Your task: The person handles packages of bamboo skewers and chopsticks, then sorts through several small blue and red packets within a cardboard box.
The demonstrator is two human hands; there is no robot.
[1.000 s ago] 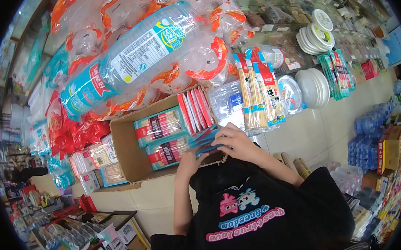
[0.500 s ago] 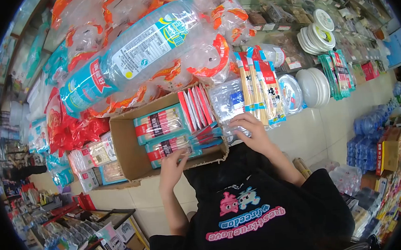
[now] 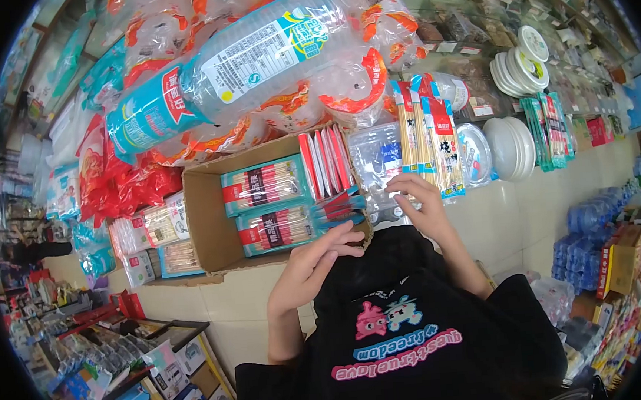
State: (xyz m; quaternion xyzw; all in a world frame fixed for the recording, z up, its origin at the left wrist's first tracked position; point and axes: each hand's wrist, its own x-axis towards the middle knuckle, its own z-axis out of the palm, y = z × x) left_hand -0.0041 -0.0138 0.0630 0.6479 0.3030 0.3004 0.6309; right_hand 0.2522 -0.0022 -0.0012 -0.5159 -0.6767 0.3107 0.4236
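Note:
A cardboard box (image 3: 207, 219) holds flat teal packs of sticks (image 3: 274, 231) on its left side and a row of red-edged packets (image 3: 325, 162) on its right. My left hand (image 3: 314, 263) is over the box's near edge, fingers apart, holding nothing. Beyond the box's right side, my right hand (image 3: 425, 207) hovers by a clear plastic pack (image 3: 377, 159), its fingers spread and slightly bent. Right behind that hand stand packs of bamboo skewers (image 3: 427, 137) with red and blue labels.
A long clear pack of cups (image 3: 230, 72) lies behind the box, over more bagged cups. Red plastic bags (image 3: 125, 176) are at the left. White plates (image 3: 514, 148) and green packets (image 3: 548, 130) stand to the right. Bottled water packs (image 3: 581, 256) sit on the floor.
My left hand has come off the teal pack and moved right to the box's near edge. My right hand has shifted slightly in view, still beside the clear pack.

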